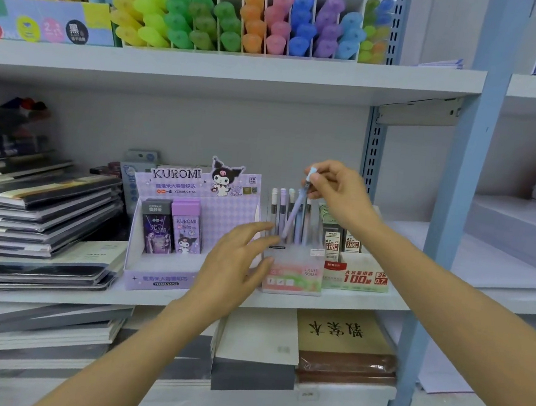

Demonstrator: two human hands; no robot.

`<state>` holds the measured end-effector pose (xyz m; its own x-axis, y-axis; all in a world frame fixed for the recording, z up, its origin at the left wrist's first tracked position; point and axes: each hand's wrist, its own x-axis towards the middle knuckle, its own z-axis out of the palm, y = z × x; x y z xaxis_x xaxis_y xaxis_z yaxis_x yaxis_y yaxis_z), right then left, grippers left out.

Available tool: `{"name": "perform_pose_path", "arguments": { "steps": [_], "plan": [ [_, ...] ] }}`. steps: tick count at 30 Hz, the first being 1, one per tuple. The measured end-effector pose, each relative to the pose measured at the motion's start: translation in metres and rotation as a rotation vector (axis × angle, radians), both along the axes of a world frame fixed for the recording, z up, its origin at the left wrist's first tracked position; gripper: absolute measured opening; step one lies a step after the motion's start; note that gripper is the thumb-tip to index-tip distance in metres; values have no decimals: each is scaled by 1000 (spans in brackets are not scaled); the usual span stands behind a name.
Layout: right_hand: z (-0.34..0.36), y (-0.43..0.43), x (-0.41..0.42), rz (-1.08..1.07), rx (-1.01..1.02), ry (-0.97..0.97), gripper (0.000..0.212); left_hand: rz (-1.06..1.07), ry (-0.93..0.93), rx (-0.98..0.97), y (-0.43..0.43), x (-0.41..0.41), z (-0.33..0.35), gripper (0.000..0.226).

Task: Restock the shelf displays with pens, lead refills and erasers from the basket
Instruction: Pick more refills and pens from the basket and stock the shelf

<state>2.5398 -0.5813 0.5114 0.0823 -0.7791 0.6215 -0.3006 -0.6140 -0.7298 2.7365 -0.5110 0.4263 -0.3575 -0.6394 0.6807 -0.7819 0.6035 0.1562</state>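
The right hand pinches the lilac pen by its cap, barrel slanting down from its fingers toward the open-fingered left hand, which touches the pen box.

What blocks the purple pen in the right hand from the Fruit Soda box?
Nothing visible. The purple pen, pinched by the right hand, dips among the upright pens in the Fruit Soda box; the left hand touches the box's left side.
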Motion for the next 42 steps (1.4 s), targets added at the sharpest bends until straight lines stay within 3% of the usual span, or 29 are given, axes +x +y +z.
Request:
{"name": "perform_pose_path", "arguments": {
  "steps": [7, 17, 29, 33, 38, 42],
  "plan": [
    [-11, -5, 7, -52, -71, 228, 15, 34, -60, -33, 2, 2, 0, 38],
    [-3, -9, -1, 13, -45, 349, 14, 47, -71, -9, 4, 3, 0, 41],
    [-8, -16, 4, 27, -12, 298, 15, 55, -85, -19, 2, 5, -2, 44],
    [-12, -17, 8, -61, -74, 314, 5, 51, -84, -23, 0, 5, -3, 45],
    [-16, -13, 14, -198, -123, 466, 14, 48, -95, -3, 3, 4, -3, 50],
    [-24, 20, 22, -167, -281, 343, 18, 33, -19, -62, 18, 8, -19, 52]
  ]
}}
